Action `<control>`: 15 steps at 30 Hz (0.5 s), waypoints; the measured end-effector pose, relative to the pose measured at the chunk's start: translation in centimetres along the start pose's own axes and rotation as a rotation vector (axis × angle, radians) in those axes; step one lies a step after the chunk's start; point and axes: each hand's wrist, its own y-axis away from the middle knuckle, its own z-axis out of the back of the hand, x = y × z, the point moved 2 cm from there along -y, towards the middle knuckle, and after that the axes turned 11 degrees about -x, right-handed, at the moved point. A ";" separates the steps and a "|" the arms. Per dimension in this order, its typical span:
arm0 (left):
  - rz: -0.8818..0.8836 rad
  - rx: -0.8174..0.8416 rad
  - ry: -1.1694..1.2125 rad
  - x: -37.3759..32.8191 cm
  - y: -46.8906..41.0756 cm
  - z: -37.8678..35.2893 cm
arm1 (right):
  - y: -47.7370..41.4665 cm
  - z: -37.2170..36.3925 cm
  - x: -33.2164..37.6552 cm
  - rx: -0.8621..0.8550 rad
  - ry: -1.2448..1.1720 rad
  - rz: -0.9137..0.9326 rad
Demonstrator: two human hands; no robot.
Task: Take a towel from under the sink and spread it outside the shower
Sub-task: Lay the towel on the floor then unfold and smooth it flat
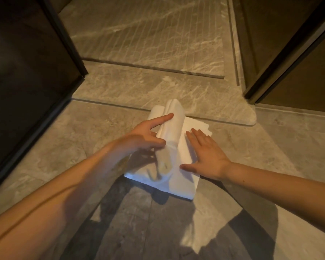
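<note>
- Grey veined marble floor (251, 166), with a raised threshold (158, 91) across its far side.
- White folded towel (176, 182) lies on the floor, its far end reaching the threshold.

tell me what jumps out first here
A white towel lies part-folded on the floor at centre, by the marble sill. The left grip holds a raised fold of it; the right grip presses flat on its right side. Dark glass stands at left.

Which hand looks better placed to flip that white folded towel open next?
Probably the left hand: it grips the raised fold of the white folded towel, while the right hand lies flat, pinning the lower layer.
</note>
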 end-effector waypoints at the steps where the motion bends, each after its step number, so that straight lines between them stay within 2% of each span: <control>1: 0.005 -0.029 0.011 0.1 0.1 1.0 | -0.3 -0.2 0.7 0.010 0.007 0.024; 6: 0.054 -0.087 0.156 0.8 0.8 5.0 | -1.6 -1.7 3.4 0.050 0.026 0.092; 10: 0.034 -0.107 0.031 1.2 1.0 7.3 | -2.3 -2.0 3.1 0.076 0.008 0.101; 15: 0.012 -0.152 0.001 2.2 0.9 10.3 | -2.8 -0.2 -0.6 0.170 0.038 0.137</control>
